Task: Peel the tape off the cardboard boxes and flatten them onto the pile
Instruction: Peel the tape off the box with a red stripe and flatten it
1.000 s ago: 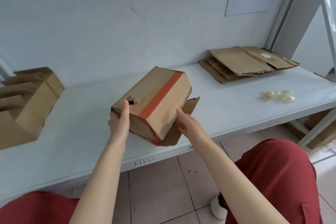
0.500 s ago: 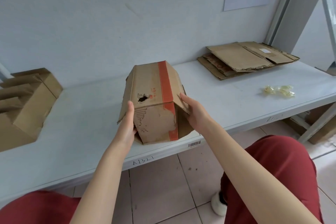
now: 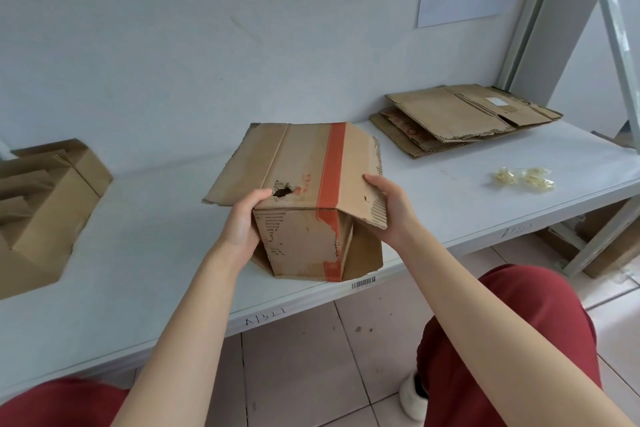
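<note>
One white shelf (image 3: 138, 253) spans the frame. At the left edge sits one cluster of open boxes (image 3: 45, 204). In the upper right lies one pile of flattened cardboard (image 3: 450, 118), with one wad of clear tape (image 3: 524, 178) near it. One cardboard box (image 3: 304, 239) stands at centre on the shelf's near edge, with bare shelf on either side and one red tape strip (image 3: 332, 163) across it. The left grip (image 3: 242, 222) clasps its top left corner and the right grip (image 3: 391, 208) pinches its right flap. The flaps splay wider than half a second earlier.
</note>
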